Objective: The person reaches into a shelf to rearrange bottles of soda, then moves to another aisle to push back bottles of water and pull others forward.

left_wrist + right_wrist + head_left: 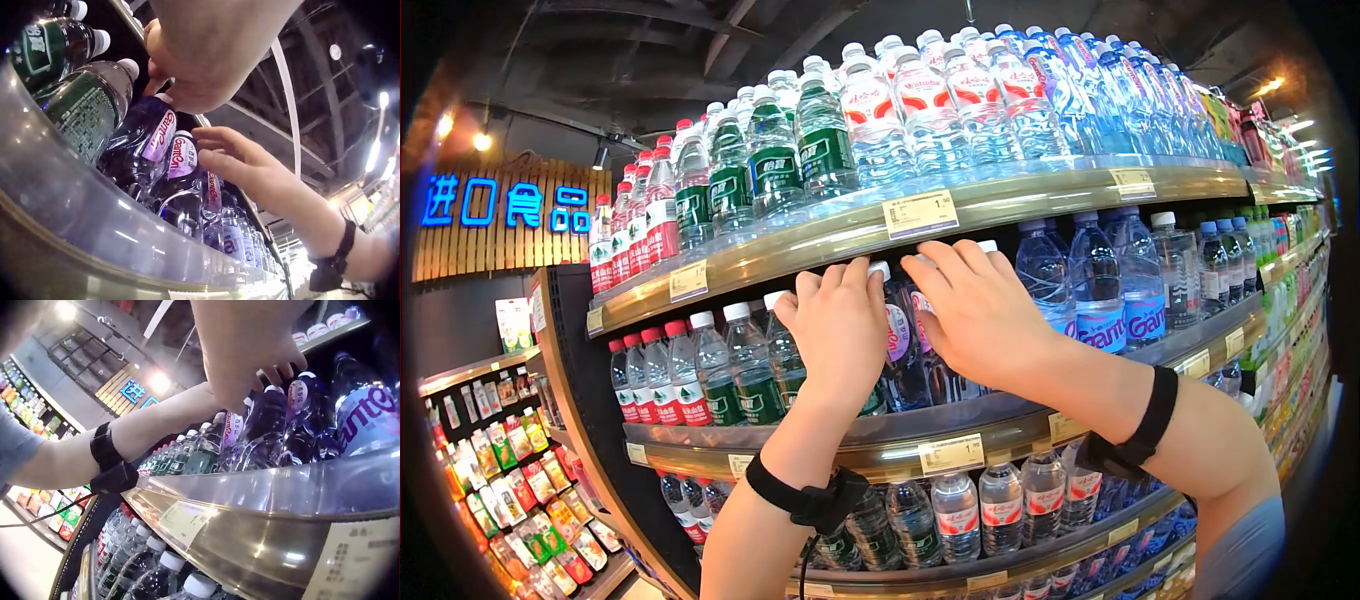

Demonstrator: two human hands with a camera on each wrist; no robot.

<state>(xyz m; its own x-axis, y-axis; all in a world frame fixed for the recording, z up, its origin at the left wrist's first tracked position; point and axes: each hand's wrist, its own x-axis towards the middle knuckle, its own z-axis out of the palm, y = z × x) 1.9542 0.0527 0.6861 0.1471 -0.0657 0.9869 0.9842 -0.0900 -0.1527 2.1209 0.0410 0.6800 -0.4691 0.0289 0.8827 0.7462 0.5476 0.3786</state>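
Observation:
In the head view my left hand (832, 325) reaches to the upper edge of the middle shelf, fingers pointing forward. Its thumb is right at the white cap of a bottle with a pink Ganten label (161, 137). My right hand (985, 315) reaches in beside it, fingers lightly bent over the bottle tops. A second pink-labelled bottle (182, 156) stands between the hands, its white cap near the right fingertips. The shelf edge and the hands hide parts of both bottles. Green-labelled water bottles (87, 106) stand left of them.
Larger Ganten bottles (1100, 285) stand to the right. Packed bottles (900, 95) fill the top shelf above the hands, whose lip (800, 240) overhangs the middle row. Price tags (952, 453) line the curved shelf edges. More bottles (1000, 505) stand below, and a snack rack (520, 480) is at left.

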